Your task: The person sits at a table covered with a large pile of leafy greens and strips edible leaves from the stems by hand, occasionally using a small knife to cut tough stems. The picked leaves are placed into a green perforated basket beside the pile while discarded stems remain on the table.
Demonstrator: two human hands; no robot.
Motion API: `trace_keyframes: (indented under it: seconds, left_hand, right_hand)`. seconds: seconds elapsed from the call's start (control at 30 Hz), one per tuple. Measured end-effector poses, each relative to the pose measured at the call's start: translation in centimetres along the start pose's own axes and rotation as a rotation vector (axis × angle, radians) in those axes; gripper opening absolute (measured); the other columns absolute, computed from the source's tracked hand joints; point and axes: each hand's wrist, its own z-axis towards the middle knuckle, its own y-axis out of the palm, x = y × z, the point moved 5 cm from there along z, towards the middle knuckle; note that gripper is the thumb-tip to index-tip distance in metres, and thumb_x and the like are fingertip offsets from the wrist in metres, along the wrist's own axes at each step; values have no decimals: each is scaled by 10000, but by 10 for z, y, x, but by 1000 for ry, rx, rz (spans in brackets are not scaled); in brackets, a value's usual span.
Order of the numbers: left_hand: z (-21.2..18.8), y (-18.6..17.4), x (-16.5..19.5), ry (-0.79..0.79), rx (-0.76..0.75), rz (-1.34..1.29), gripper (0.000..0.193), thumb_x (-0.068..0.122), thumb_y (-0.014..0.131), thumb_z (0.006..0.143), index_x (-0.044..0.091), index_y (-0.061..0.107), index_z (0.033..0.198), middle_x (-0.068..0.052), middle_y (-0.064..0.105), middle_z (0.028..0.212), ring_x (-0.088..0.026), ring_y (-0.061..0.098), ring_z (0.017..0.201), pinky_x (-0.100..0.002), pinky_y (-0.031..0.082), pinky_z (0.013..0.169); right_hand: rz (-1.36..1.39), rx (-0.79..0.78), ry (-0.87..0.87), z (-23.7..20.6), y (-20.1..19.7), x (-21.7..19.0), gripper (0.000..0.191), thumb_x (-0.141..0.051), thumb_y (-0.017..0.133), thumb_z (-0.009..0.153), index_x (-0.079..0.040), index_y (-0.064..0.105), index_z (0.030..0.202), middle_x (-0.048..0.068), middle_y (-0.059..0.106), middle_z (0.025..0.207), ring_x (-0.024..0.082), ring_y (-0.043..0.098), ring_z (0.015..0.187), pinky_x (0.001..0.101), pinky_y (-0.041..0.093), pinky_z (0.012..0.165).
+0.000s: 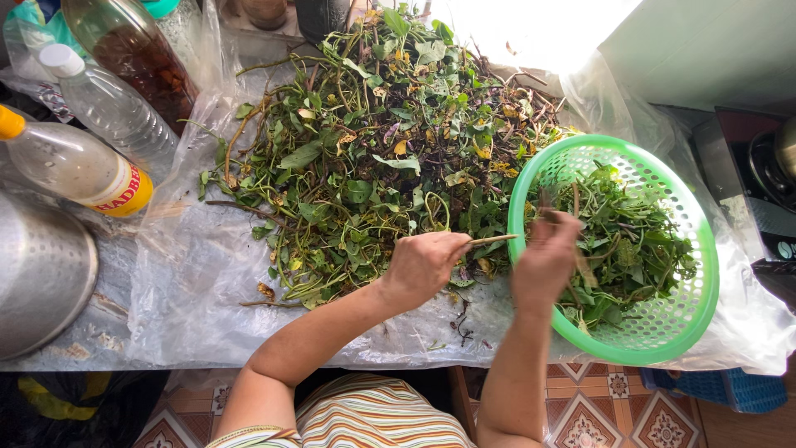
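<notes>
Far left, a metal pot [41, 274] and bottles [79, 162] stand by a big pile of greens [373, 141] on clear plastic [191, 282]. Next, the left hand [423, 265] pinches a thin stem [491, 240]. Then the right hand [547, 257], blurry, grips greens over the green basket [701, 249].

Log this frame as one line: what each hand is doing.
left hand: pinches thin pale stem | right hand: over round green plastic basket rim, blurred, grip unclear | leafy green vine pile on clear plastic sheet
</notes>
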Motion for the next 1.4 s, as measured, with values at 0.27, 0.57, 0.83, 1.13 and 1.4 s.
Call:
trace_keyframes:
  seconds: [0.27, 0.57, 0.83, 1.13, 1.4]
  left_hand:
    - [89, 79, 2, 276, -330, 228, 450, 259, 708, 823, 105, 664, 1243, -173, 636, 1111, -331, 602, 1012, -461, 507, 807]
    - [65, 54, -83, 177, -909, 863, 131, 165, 679, 844, 90, 775, 893, -89, 581, 1213, -248, 503, 1190, -389, 434, 919]
    - [70, -42, -76, 49, -300, 365, 115, 179, 749, 886, 119, 749, 983, -43, 737, 971, -262, 681, 931, -415, 528, 829]
    - [53, -69, -39, 5, -128, 45, 145, 155, 742, 922, 88, 719, 1049, -65, 729, 946, -254, 728, 840, -379, 577, 754]
    - [20, -56, -92, -475, -321, -40, 250, 211, 768, 865, 74, 752, 1074, -61, 775, 866, -149, 730, 753, -316, 573, 721]
  right_hand:
    - [255, -12, 343, 1, -55, 52, 776, -333, 549, 1189, -118, 23, 1716, 10, 571, 780, 62, 477, 646, 212, 374, 586]
    - [583, -312, 298, -29, -20, 19, 706, -287, 556, 1075, -97, 204, 1657, -46, 479, 695, 44, 411, 577, 196, 297, 502]
    - [914, -634, 291, -37, 13, -24, 684, -309, 550, 1058, 4, 273, 1600, 18, 547, 778, 68, 462, 617, 203, 373, 556]
    - [972, -677, 255, -37, 56, -48, 533, -316, 534, 1079, -51, 396, 1522, 17, 558, 778, 74, 468, 610, 218, 376, 537]
    - [288, -318, -87, -32, 42, -49, 318, -223, 587, 1086, -77, 550, 1366, 92, 672, 893, 213, 623, 726, 338, 478, 640]
